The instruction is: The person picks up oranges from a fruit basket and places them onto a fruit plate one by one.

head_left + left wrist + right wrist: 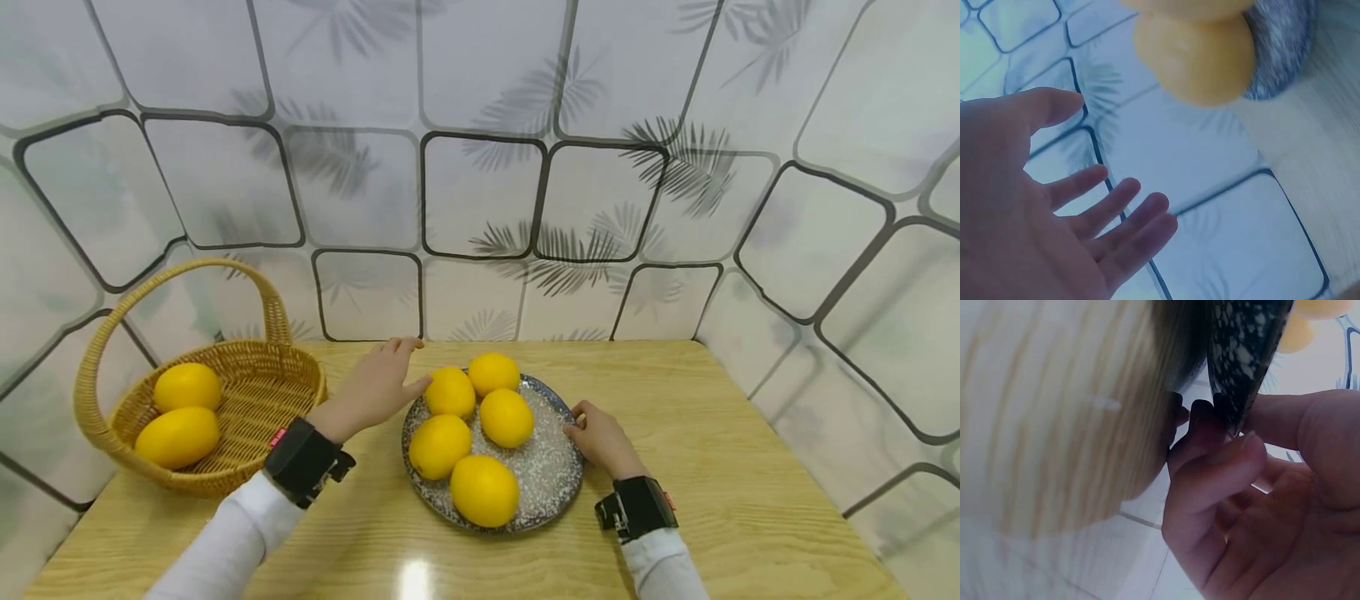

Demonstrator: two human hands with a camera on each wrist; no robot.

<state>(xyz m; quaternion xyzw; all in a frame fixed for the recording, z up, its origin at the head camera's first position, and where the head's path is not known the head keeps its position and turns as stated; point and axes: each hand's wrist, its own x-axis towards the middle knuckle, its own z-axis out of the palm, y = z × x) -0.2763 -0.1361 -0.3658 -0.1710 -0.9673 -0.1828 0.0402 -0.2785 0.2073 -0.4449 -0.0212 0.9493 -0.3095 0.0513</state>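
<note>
Several yellow lemons lie on a speckled grey plate, mostly on its left half. My right hand pinches the plate's right rim; in the right wrist view the thumb lies over the dark speckled rim and curled fingers sit beneath it. Just past the plate's left back edge, my left hand hovers with its fingers spread and nothing in it. The left wrist view shows its palm facing the lemons, apart from them.
To the left, a wicker basket with a tall arched handle holds two more lemons. Both stand on a light wooden table. A patterned curtain-like wall encloses the table's back and sides.
</note>
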